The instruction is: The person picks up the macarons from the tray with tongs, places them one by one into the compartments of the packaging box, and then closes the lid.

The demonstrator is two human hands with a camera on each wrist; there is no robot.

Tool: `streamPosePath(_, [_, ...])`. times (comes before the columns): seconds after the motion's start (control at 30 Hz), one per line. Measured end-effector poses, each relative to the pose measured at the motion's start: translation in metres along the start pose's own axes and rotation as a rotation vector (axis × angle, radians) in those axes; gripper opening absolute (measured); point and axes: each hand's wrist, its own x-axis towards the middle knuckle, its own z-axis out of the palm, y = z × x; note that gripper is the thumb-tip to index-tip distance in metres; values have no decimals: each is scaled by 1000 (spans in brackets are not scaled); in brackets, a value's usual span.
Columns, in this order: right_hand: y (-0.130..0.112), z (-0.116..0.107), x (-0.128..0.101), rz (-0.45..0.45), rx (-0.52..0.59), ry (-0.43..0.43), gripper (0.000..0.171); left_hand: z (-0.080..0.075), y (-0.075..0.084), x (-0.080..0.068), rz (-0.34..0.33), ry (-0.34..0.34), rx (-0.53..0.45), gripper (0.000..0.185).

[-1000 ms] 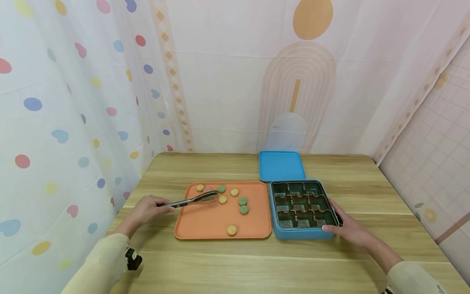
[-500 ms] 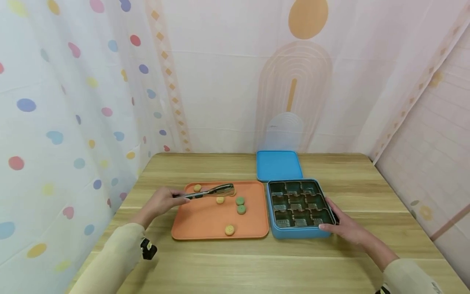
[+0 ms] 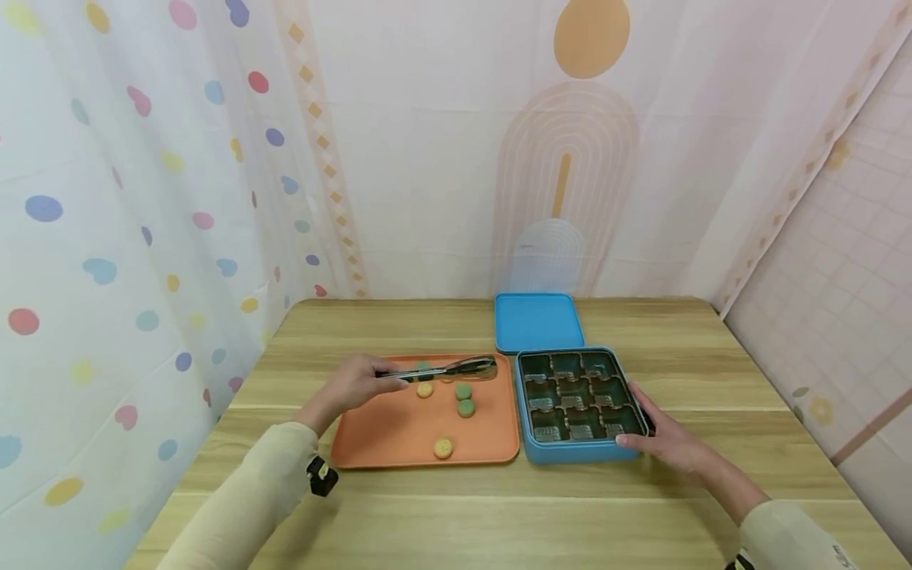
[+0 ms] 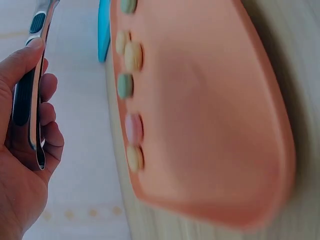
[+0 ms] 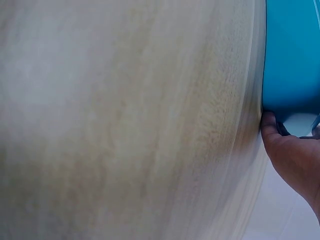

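Wooden surface (image 3: 499, 507), light grain, boards running left to right. Left wall: white curtain (image 3: 128, 198) with coloured dots and hearts. Back wall: pale pink backdrop (image 3: 442, 158), orange circle above arch motif. Right wall: pink tile-grid sheet (image 3: 848, 261). Even, soft light.

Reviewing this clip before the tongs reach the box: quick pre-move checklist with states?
1. Left hand grips the tongs: ok.
2. Something held in the tong tips: cannot tell, tips too small and blurred.
3. Blue box compartments uncovered, all look unfilled: ok.
4. Right hand steadies the box at its near right corner: ok.
5. Lid lies flat behind the box, out of the path: ok.
6. Cookies remain on the orange tray: ok.
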Motion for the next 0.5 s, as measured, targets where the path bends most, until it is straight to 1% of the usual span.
streamPosePath(0.1, [0, 0, -1, 10, -1, -1, 101, 9, 12, 4, 41, -19, -27, 22])
streamPosePath(0.2, [0, 0, -1, 15, 4, -4, 101, 16, 22, 9, 67, -42, -47, 20])
streamPosePath(0.27, [0, 1, -1, 17, 11, -7, 101, 21, 28, 11, 79, -65, -60, 19])
streamPosePath(0.37, [0, 1, -1, 19, 23, -8, 101, 26, 36, 15, 94, -93, -106, 16])
streamPosePath(0.5, [0, 1, 1, 22, 32, -8, 101, 34, 44, 20, 104, -100, -116, 12])
